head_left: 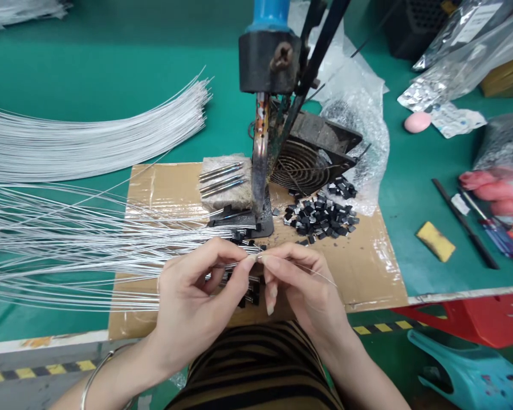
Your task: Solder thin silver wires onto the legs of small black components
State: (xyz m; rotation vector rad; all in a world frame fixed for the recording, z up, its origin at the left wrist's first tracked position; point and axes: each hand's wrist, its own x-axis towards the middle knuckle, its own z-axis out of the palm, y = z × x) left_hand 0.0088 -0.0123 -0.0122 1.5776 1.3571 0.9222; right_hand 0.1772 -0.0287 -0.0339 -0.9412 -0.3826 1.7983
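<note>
My left hand [196, 290] pinches the end of a thin white wire [111, 250] between thumb and forefinger, just in front of the soldering stand [260, 171]. My right hand [299, 285] meets it fingertip to fingertip, pinching something very small where the wire ends. Under my hands lie several small black parts [250, 293] fitted on wire ends. A loose heap of the same black parts [325, 216] sits to the right on the taped cardboard sheet [376, 267].
Bundles of white wires [68, 136] fan across the green table on the left. A black fan [308, 159] and plastic bags stand behind the stand. A yellow sponge [436, 242], pens and red-handled tools lie at right. A red stool and a blue stool stand below the table edge.
</note>
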